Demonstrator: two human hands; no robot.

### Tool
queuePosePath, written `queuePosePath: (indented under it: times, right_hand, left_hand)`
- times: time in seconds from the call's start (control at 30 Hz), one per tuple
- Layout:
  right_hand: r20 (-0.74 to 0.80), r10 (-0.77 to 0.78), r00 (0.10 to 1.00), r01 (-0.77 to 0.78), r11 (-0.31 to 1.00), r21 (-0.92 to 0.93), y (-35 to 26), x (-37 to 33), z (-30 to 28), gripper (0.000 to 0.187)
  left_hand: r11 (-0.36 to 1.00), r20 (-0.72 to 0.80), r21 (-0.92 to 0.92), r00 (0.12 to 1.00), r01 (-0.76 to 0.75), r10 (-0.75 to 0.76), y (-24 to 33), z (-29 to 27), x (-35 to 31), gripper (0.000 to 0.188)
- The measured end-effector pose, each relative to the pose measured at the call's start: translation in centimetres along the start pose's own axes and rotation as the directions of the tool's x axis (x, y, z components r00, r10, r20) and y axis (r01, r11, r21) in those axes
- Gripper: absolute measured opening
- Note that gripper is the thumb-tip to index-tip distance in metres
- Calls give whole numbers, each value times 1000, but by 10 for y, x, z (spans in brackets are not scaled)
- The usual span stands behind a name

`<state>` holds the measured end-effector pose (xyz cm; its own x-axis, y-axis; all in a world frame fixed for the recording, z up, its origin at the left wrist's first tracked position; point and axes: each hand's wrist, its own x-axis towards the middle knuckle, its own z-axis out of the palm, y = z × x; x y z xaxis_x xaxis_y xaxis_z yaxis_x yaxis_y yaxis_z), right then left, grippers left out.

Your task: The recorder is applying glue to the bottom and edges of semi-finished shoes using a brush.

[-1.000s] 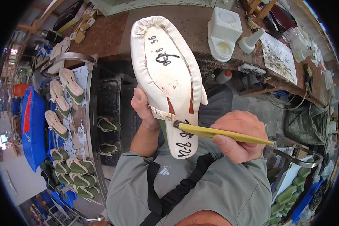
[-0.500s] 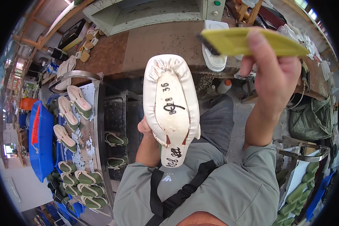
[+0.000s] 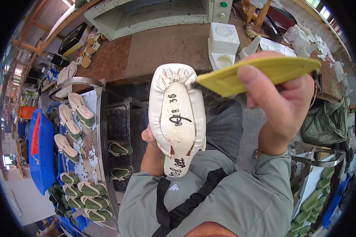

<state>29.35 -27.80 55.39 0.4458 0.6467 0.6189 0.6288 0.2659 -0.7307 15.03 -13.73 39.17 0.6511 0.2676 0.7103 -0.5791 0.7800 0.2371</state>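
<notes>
A white shoe upper (image 3: 178, 126), stretched over a last, faces me underside up, its gathered toe pointing away. Dark handwriting marks the pale insole. My left hand (image 3: 148, 135) grips it from beneath at the left side; most of the fingers are hidden behind it. In my right hand (image 3: 279, 93) is a yellow-handled brush (image 3: 261, 74), pinched between thumb and fingers. The dark tip of the brush is at the right edge of the toe pleats, apparently touching. Behind the brush, a white plastic pot (image 3: 224, 37) stands at the bench edge.
A brown workbench (image 3: 158, 49) spans the far side, with a pale metal box (image 3: 154, 17) on it. At left, a metal rack (image 3: 103, 158) carries green and beige sandals (image 3: 93, 189) beside a blue basin (image 3: 41, 154). Green soles (image 3: 316, 201) fill a rack at right.
My right hand has brought the brush from over the white pot down and left to the shoe's toe. The shoe has shifted slightly; my left hand keeps its hold.
</notes>
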Motion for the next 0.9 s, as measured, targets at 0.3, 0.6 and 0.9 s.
queuePosePath:
  times: [0.3, 0.6, 0.9]
  right_hand:
    - [-116, 35, 993, -20, 992, 124, -4, -6, -1, 18]
    - [38, 228, 973, -229, 925, 302, 23, -21, 40, 13]
    - [254, -281, 925, 141, 878, 457, 41, -62, 8, 10]
  left_hand:
    - [963, -368, 223, 928, 153, -62, 9, -7, -21, 113]
    - [808, -684, 469, 726, 358, 75, 13, 2, 7, 52]
    - [869, -668, 450, 723, 205, 176, 11, 12, 39, 60]
